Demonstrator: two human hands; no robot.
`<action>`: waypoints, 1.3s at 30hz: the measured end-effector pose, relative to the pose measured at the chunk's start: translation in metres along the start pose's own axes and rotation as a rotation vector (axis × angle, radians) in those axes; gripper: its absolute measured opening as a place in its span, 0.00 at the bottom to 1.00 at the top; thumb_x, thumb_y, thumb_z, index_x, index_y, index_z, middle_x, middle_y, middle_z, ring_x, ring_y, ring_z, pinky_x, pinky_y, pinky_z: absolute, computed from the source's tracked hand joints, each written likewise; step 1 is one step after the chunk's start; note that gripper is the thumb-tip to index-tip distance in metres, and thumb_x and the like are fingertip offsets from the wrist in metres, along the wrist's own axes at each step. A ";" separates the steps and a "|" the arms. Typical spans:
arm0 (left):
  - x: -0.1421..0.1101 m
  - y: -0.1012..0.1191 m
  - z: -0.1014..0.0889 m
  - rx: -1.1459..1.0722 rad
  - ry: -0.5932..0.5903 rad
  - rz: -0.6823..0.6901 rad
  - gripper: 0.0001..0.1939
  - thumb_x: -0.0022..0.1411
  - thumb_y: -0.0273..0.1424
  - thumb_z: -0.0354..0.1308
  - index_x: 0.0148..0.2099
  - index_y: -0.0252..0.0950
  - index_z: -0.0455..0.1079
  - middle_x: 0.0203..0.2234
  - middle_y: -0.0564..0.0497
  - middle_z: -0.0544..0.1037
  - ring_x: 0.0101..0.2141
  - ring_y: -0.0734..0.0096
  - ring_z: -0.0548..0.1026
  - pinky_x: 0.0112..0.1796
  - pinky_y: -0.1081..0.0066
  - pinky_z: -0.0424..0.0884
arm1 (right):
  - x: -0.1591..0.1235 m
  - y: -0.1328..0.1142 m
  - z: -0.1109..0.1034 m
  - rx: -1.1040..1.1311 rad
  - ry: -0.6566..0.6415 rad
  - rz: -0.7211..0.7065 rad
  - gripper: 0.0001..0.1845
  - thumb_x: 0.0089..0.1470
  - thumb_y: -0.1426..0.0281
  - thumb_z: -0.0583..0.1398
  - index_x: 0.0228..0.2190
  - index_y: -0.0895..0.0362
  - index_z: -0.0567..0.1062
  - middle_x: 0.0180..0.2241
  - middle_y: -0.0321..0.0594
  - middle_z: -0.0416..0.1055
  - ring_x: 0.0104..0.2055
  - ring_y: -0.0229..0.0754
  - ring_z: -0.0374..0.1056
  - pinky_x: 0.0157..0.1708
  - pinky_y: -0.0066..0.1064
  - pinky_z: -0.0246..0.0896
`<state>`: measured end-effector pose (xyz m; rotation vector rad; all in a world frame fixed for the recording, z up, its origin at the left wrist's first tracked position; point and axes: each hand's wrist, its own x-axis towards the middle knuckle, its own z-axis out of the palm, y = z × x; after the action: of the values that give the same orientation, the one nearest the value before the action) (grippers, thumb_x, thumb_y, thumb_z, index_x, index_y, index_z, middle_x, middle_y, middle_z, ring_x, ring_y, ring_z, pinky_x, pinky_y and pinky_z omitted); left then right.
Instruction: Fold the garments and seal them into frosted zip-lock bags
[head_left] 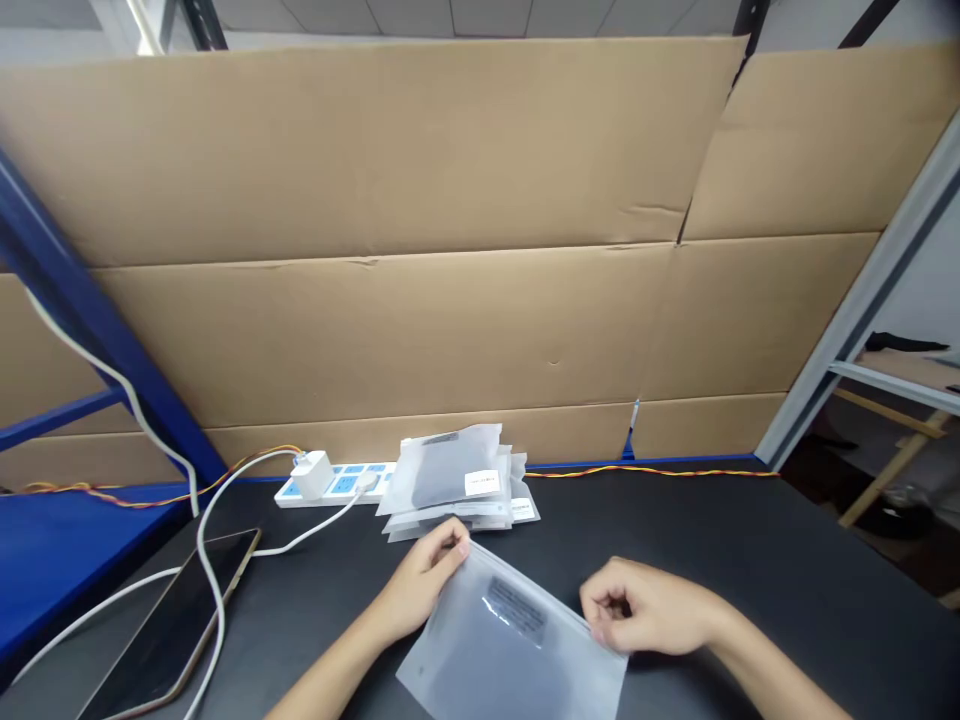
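A frosted zip bag [510,640] with something dark inside and a printed block near its top edge lies tilted at the front of the black table. My left hand [429,578] pinches its upper left corner between thumb and fingers. At the upper right corner, my right hand [637,605] has its fingers curled on the same top edge. Just beyond my left hand sits a stack of similar frosted bags [450,480], some bearing white labels. The bag's lower edge is cut off by the frame.
A white power strip [341,484] with a plugged-in charger [313,474] stands left of the stack. A tablet [176,620] lies at left under a white cable [208,570]. Cardboard panels [420,330] close off the back, between a blue post [112,320] and a grey post [847,320].
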<state>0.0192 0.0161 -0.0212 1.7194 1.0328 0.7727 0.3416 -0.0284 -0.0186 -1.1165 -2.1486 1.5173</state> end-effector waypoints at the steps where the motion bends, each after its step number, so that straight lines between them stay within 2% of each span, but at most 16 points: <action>1: -0.001 0.000 0.003 0.003 -0.007 0.009 0.17 0.69 0.46 0.50 0.34 0.38 0.61 0.27 0.57 0.61 0.30 0.71 0.60 0.33 0.73 0.59 | -0.002 0.001 -0.001 0.003 -0.045 0.024 0.02 0.45 0.76 0.61 0.24 0.59 0.75 0.19 0.28 0.67 0.22 0.31 0.60 0.24 0.22 0.53; 5: -0.005 -0.004 0.021 -0.020 0.008 0.029 0.17 0.71 0.46 0.47 0.35 0.39 0.59 0.27 0.57 0.61 0.30 0.71 0.60 0.34 0.73 0.60 | -0.007 0.002 -0.003 0.036 -0.174 0.073 0.02 0.48 0.72 0.63 0.27 0.59 0.76 0.20 0.29 0.69 0.22 0.32 0.64 0.24 0.22 0.56; 8: -0.007 -0.008 0.031 -0.052 0.052 0.019 0.17 0.72 0.46 0.45 0.37 0.40 0.58 0.27 0.58 0.59 0.28 0.71 0.58 0.33 0.73 0.60 | -0.003 -0.005 0.000 0.077 -0.060 -0.038 0.11 0.50 0.66 0.67 0.35 0.58 0.77 0.26 0.32 0.71 0.28 0.35 0.66 0.31 0.25 0.60; 11: -0.009 -0.011 0.037 -0.046 0.093 0.016 0.16 0.72 0.46 0.46 0.38 0.40 0.59 0.26 0.58 0.59 0.28 0.71 0.59 0.33 0.73 0.61 | 0.005 -0.013 0.007 0.107 0.106 -0.140 0.14 0.57 0.59 0.63 0.39 0.56 0.77 0.31 0.34 0.71 0.32 0.37 0.64 0.35 0.27 0.60; 16: -0.009 -0.010 0.040 -0.024 0.149 0.033 0.16 0.71 0.46 0.47 0.37 0.40 0.59 0.25 0.58 0.60 0.27 0.70 0.61 0.31 0.72 0.62 | 0.011 -0.020 0.017 0.118 0.162 -0.200 0.16 0.64 0.58 0.55 0.42 0.54 0.78 0.37 0.39 0.72 0.39 0.42 0.66 0.42 0.33 0.62; 19: -0.009 -0.007 0.041 0.017 0.180 0.042 0.16 0.71 0.46 0.47 0.37 0.40 0.59 0.25 0.57 0.61 0.28 0.69 0.62 0.32 0.72 0.62 | 0.012 -0.020 0.020 0.111 0.165 -0.248 0.14 0.62 0.61 0.58 0.45 0.53 0.77 0.42 0.41 0.70 0.39 0.41 0.66 0.43 0.34 0.63; 22: -0.010 -0.004 0.042 0.074 0.174 0.071 0.15 0.72 0.45 0.46 0.36 0.40 0.59 0.26 0.57 0.62 0.28 0.69 0.63 0.32 0.72 0.62 | 0.012 -0.019 0.022 0.148 0.181 -0.281 0.17 0.59 0.63 0.61 0.50 0.50 0.74 0.48 0.42 0.67 0.40 0.41 0.66 0.44 0.36 0.65; 25: -0.013 -0.004 0.046 0.136 0.180 0.106 0.14 0.73 0.43 0.45 0.37 0.40 0.60 0.26 0.56 0.63 0.28 0.68 0.64 0.33 0.71 0.62 | 0.015 -0.017 0.025 0.089 0.152 -0.244 0.20 0.54 0.61 0.65 0.49 0.50 0.75 0.49 0.42 0.66 0.41 0.42 0.67 0.43 0.34 0.66; 28: -0.017 -0.005 0.054 0.189 0.180 0.129 0.12 0.73 0.40 0.45 0.39 0.41 0.60 0.28 0.55 0.67 0.30 0.68 0.67 0.33 0.71 0.63 | 0.020 -0.015 0.033 -0.029 0.106 -0.170 0.26 0.44 0.61 0.71 0.46 0.51 0.76 0.46 0.40 0.68 0.41 0.43 0.67 0.39 0.31 0.65; 31: -0.021 -0.003 0.061 0.250 0.154 0.156 0.10 0.74 0.38 0.44 0.40 0.41 0.61 0.30 0.54 0.69 0.30 0.67 0.69 0.34 0.71 0.63 | 0.026 -0.013 0.044 -0.126 0.079 -0.213 0.18 0.41 0.64 0.71 0.37 0.54 0.78 0.40 0.36 0.71 0.41 0.44 0.67 0.43 0.31 0.63; 33: -0.021 0.000 0.063 0.293 0.111 0.169 0.09 0.74 0.37 0.44 0.40 0.42 0.60 0.29 0.55 0.70 0.31 0.66 0.69 0.34 0.70 0.63 | 0.028 -0.011 0.047 -0.129 0.103 -0.216 0.12 0.42 0.68 0.69 0.31 0.55 0.76 0.37 0.34 0.71 0.39 0.42 0.67 0.42 0.30 0.61; 36: -0.020 0.005 0.060 0.347 0.056 0.163 0.10 0.74 0.37 0.43 0.39 0.42 0.60 0.29 0.55 0.70 0.31 0.66 0.70 0.35 0.69 0.63 | 0.024 0.000 0.033 -0.016 0.203 -0.059 0.05 0.45 0.73 0.62 0.28 0.55 0.71 0.29 0.30 0.68 0.30 0.37 0.64 0.31 0.25 0.59; 39: -0.017 0.005 0.047 0.435 0.035 0.149 0.10 0.74 0.36 0.43 0.39 0.42 0.61 0.30 0.54 0.72 0.31 0.66 0.72 0.34 0.70 0.63 | 0.016 0.016 0.005 0.065 0.260 0.049 0.04 0.49 0.73 0.56 0.30 0.54 0.67 0.26 0.29 0.67 0.25 0.36 0.63 0.23 0.24 0.56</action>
<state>0.0530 -0.0194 -0.0333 2.1790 1.1676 0.7081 0.3348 -0.0174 -0.0379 -1.2742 -1.8990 1.3662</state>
